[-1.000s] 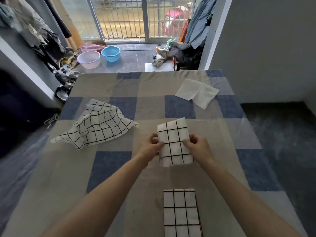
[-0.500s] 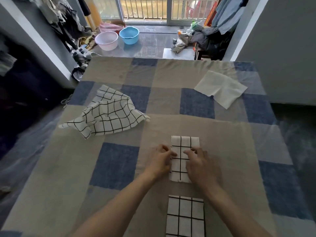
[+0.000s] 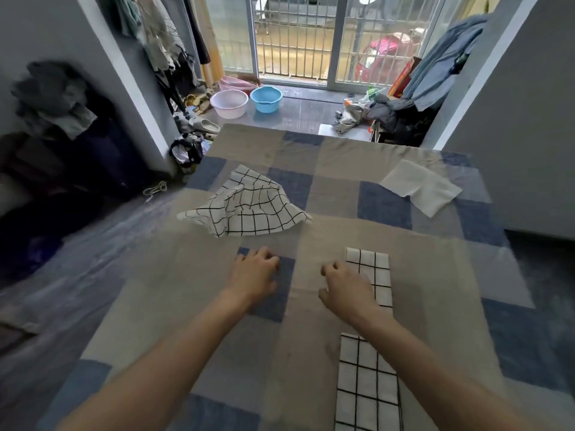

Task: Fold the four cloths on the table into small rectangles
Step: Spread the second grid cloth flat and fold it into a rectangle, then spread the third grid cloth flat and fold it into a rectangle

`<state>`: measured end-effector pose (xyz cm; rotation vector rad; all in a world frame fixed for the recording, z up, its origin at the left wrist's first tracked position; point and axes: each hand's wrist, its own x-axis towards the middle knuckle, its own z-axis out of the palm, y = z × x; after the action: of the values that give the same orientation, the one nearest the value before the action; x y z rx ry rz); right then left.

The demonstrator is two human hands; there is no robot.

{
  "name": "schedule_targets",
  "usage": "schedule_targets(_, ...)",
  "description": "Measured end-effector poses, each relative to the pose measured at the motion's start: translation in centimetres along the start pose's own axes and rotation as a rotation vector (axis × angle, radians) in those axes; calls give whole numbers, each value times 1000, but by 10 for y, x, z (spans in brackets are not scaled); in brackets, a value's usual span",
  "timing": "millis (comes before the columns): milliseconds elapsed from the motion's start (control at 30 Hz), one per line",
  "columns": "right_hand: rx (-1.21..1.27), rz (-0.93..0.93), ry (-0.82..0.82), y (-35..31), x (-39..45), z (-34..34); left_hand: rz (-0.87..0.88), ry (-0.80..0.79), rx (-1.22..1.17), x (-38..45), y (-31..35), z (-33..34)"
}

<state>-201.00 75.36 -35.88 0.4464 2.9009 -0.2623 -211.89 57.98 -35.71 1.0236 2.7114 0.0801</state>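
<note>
The second folded checked cloth (image 3: pixel 373 275) now lies flat at centre-right, released since 0.5 s ago: right hand (image 3: pixel 345 289) hovers beside it, left hand (image 3: pixel 255 275) alongside, fingers loosely curled, empty, leaving 2 of 4, the crumpled checked cloth (image 3: pixel 249 209) nearest.

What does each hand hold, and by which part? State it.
Nothing is held. The left hand hovers empty over the table; the right hand lies beside the folded checked cloth, gripping nothing.

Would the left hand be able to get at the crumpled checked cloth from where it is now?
Probably yes: the left hand is empty, and only bare tablecloth lies between it and the crumpled checked cloth.
</note>
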Motion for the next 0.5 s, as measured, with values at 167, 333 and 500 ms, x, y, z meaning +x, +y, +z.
schedule_targets(167, 53, -96, 65, -95, -12, -40, -26, 111, 55, -68, -59, -62)
schedule_targets(333, 107, -154, 110, -206, -41, -63, -33, 168, 60, -171, -127, -102)
schedule_targets(500, 124, -266, 86, -328, -74, -55, -74, 200, 109, -282, -214, -114)
